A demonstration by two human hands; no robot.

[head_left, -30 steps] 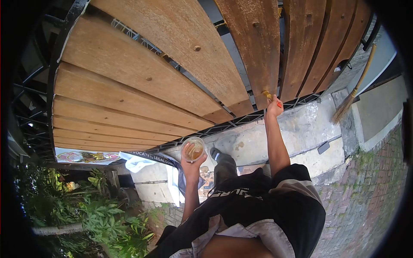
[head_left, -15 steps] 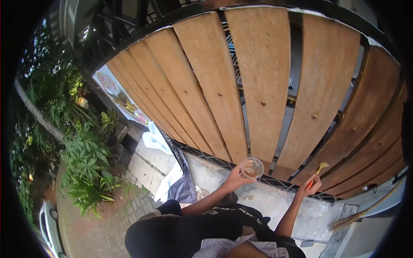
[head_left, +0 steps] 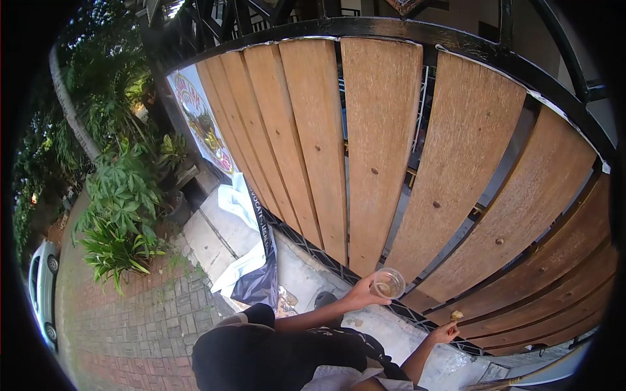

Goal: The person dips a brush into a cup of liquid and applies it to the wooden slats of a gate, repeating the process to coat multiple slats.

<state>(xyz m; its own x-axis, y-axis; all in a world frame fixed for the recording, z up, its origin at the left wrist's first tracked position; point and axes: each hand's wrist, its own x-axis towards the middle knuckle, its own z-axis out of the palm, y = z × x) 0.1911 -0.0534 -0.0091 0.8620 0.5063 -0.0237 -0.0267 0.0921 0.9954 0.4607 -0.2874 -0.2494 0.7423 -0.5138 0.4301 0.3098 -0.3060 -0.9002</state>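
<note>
My left hand [head_left: 362,295] is wrapped round a clear plastic cup [head_left: 389,285] with some brownish liquid in the bottom, held in front of the lower fence boards. Lower and to the right, my right hand [head_left: 445,333] grips a small paintbrush [head_left: 457,315]. Its pale yellowish bristles point up and overlap the dark wooden boards at the right; its handle is mostly hidden by my fingers. The wooden fence [head_left: 381,137] of upright brown planks rises before both hands, its right-hand boards darker than those at the left.
A black metal frame [head_left: 391,28] edges the planks. A loose banner [head_left: 257,283] hangs down to the pavement at left, below a printed sign [head_left: 202,120]. Potted plants [head_left: 124,189] and a parked car [head_left: 43,287] stand further left. A broom [head_left: 508,383] lies at lower right.
The view has swung, so the fence sits lower and further left. My right hand and the brush have come nearer the cup. The cup stays in my left hand.
</note>
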